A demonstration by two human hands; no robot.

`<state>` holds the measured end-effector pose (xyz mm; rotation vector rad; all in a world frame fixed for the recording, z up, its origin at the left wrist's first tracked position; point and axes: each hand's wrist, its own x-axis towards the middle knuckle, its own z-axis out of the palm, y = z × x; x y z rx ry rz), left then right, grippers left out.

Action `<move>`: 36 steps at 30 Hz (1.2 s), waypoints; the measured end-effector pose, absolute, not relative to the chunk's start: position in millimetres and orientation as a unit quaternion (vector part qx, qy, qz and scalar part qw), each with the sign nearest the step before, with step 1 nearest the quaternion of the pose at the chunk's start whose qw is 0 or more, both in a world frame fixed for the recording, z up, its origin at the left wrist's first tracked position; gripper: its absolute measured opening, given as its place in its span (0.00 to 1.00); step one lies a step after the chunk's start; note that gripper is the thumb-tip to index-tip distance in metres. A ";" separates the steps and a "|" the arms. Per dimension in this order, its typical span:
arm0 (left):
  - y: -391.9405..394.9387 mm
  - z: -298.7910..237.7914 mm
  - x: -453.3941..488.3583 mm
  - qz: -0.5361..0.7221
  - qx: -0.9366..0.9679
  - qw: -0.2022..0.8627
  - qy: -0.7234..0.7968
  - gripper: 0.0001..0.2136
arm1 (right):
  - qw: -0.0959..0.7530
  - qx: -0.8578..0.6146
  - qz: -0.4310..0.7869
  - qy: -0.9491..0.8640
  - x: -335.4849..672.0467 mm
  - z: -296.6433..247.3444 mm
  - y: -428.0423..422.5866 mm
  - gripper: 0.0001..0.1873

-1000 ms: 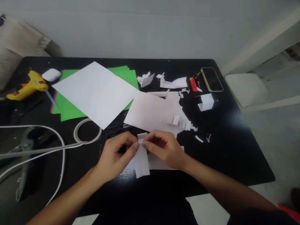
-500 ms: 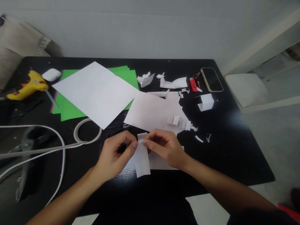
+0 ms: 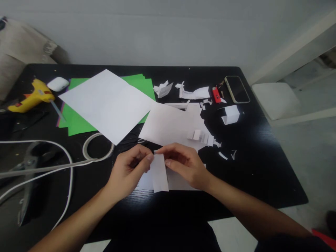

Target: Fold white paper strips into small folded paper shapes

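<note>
"Near the middle of the front edge of the black worktop point(image 3: 265, 171), what are the hands busy with?"

"A white paper strip point(image 3: 160, 176). It stands between them, its free end hanging towards that front edge, over a white sheet point(image 3: 181, 182) lying beneath."

"How does the left hand point(image 3: 132, 169) hold it?"

"Thumb and forefinger are closed in a narrow pinch at the strip's upper left corner, so the paper lies just to the right of that hand."

"And the right hand point(image 3: 187, 166)?"

"Its forefinger reaches across the strip's top end, with the thumb lower, by the right edge. The gap between those two is small; I cannot tell whether they grip the paper. For this hand the strip lies to the left."

"What's beyond them?"

"A cut pale sheet point(image 3: 170, 122), and left of it a large white square point(image 3: 107, 105) over green sheets point(image 3: 81, 122)."

"The corners?"

"Towards the back left corner, a yellow glue gun point(image 3: 34, 98) beside a white case point(image 3: 57, 84). Close to the back right corner, a phone point(image 3: 237, 89), with a red lighter point(image 3: 216, 94) to its left."

"And along the left edge?"

"A white cable point(image 3: 47, 169) runs in from there."
</note>
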<state>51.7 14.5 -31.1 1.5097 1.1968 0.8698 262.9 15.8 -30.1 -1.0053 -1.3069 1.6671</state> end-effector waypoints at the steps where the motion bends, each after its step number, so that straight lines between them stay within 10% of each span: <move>1: 14.5 -31.3 51.4 0.358 0.618 0.496 0.493 0.08 | 0.386 -0.392 0.658 -0.515 263.2 -30.2 15.8 0.14; 21: 13.4 -35.0 52.2 0.365 0.629 0.552 0.408 0.16 | 0.428 -0.429 0.627 -0.489 262.3 -32.7 18.5 0.10; 36: 15.1 -32.4 60.5 0.434 0.532 0.545 0.481 0.01 | 0.414 -0.437 0.623 -0.499 259.8 -36.9 14.2 0.11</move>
